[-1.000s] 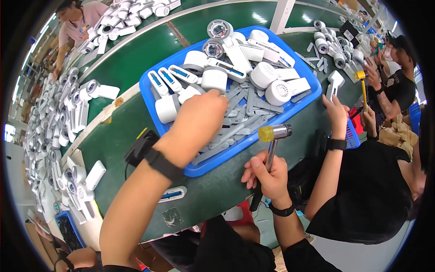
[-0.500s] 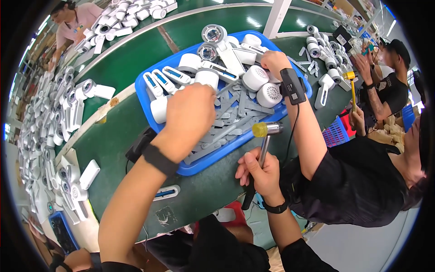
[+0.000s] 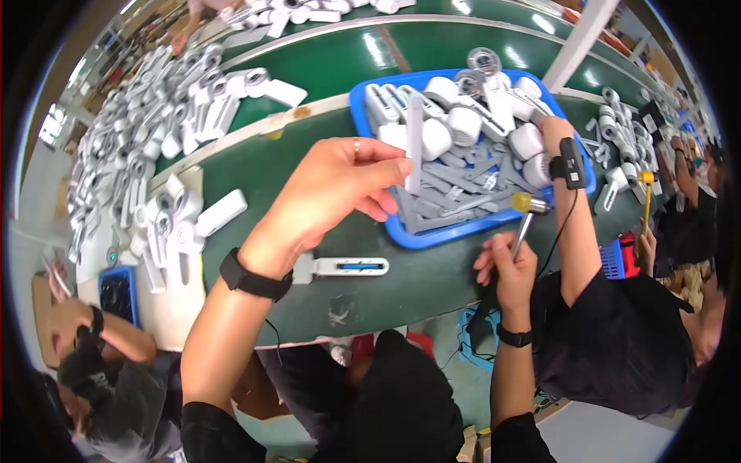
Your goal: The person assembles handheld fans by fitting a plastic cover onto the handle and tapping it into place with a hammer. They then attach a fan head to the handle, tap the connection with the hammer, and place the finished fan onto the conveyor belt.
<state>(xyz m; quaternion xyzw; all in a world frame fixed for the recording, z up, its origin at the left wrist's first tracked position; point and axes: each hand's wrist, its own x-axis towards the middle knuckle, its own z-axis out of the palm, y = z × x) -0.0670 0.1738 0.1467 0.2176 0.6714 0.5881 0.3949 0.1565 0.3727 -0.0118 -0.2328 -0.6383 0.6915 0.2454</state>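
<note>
Pale grey strip (image 3: 414, 147), nearly upright, is pinched between thumb and fingers of the left grip (image 3: 336, 181), which has just come away from the blue tub (image 3: 421, 239) — so one strip now stands apart from the grey strips (image 3: 455, 204) heaped inside. With the mallet (image 3: 531, 204) clasped in the right grip (image 3: 511, 272), as before, both are occupied. Its yellow-tipped head shows by the tub's near rim. Beside the left wrist, a white handle piece (image 3: 328, 267) with a blue insert lies on the green tabletop (image 3: 421, 287); a co-worker's hand (image 3: 554, 133) reaches to the tub's right side.
</note>
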